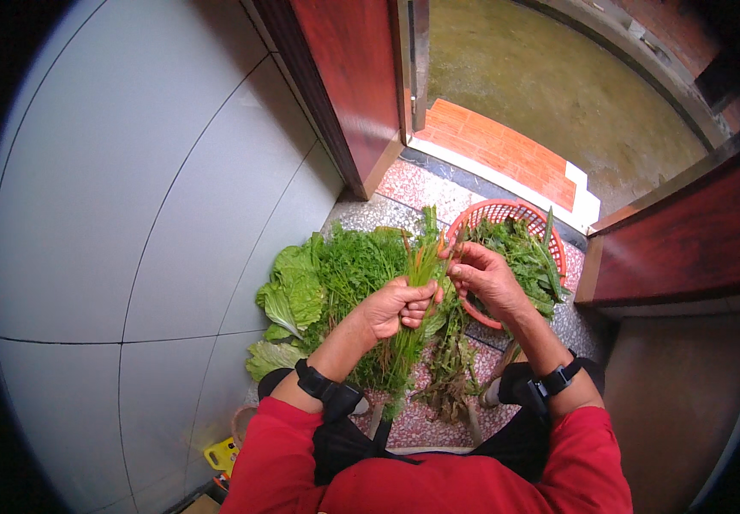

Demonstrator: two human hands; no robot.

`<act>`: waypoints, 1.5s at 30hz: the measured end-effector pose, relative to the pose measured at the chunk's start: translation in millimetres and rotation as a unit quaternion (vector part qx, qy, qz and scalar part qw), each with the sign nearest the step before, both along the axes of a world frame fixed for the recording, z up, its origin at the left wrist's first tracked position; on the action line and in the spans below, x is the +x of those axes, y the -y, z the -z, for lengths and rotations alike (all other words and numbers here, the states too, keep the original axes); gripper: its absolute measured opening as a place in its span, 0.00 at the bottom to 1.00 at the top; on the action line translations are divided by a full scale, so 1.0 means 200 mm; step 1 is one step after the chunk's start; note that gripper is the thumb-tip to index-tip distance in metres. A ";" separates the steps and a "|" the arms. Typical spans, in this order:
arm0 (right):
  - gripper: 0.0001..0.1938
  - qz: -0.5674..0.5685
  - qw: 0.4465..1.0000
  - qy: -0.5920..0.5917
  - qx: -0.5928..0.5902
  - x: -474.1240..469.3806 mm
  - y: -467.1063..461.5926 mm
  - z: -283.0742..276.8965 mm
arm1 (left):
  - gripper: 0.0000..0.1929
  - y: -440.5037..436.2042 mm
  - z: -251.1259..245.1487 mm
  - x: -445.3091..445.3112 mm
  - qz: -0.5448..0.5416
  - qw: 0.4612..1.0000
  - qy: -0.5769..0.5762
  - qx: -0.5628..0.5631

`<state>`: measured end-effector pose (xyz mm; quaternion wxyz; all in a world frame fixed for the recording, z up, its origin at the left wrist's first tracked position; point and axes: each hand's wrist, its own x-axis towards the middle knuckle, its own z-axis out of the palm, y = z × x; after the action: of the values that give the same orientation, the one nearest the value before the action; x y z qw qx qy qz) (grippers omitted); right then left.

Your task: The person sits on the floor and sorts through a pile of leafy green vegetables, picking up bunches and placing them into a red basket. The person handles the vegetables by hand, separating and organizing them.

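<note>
My left hand (403,307) is closed around a bunch of thin green stalks (422,270), some orange or brownish at the top; leafy ends hang below the fist. Just right of the stalk tops, my right hand (482,276) pinches a thin stem between thumb and fingers. Behind the left hand lies a heap of feathery leafy greens (360,263), with broad pale-green cabbage-like leaves (293,292) on its left. A red plastic basket (498,209) holding mixed greens (524,250) stands behind the right hand. Wilted leaves (452,379) lie on the floor between my feet.
A grey tiled wall (171,193) rises at the left. Beyond the basket is a doorway with dark red panels (351,83) and an orange tiled step (498,151). A yellow plastic object (221,455) is low at the left, beside a partly hidden round container (241,424).
</note>
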<state>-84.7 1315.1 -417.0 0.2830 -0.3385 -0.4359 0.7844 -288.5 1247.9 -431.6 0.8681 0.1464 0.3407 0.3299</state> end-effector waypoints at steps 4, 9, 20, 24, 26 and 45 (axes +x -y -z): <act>0.06 0.018 0.999 0.021 0.017 0.00 0.01 0.03 | 0.13 0.00 -0.01 0.00 0.000 0.999 -0.049 0.013; 0.06 0.038 0.997 0.064 0.013 0.01 -0.01 0.08 | 0.12 0.01 0.01 0.05 -0.083 0.959 -0.235 0.136; 0.08 0.020 0.904 0.276 0.325 0.03 -0.01 0.07 | 0.08 0.00 0.10 0.02 -0.063 0.869 -0.412 0.265; 0.07 0.003 0.915 0.284 0.286 0.02 -0.01 0.06 | 0.08 0.00 0.10 0.03 -0.078 0.882 -0.369 0.282; 0.06 0.027 0.910 0.257 0.324 0.03 -0.02 0.06 | 0.08 0.00 0.08 0.03 -0.074 0.888 -0.355 0.281; 0.15 0.124 0.662 0.366 0.642 0.13 -0.07 -0.07 | 0.11 -0.02 0.07 0.00 -0.004 0.895 -0.353 0.273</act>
<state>-58.4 1329.2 -403.1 0.3425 -0.3831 -0.8541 0.0803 -288.7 1251.5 -445.6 0.6155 0.4834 0.5216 0.3399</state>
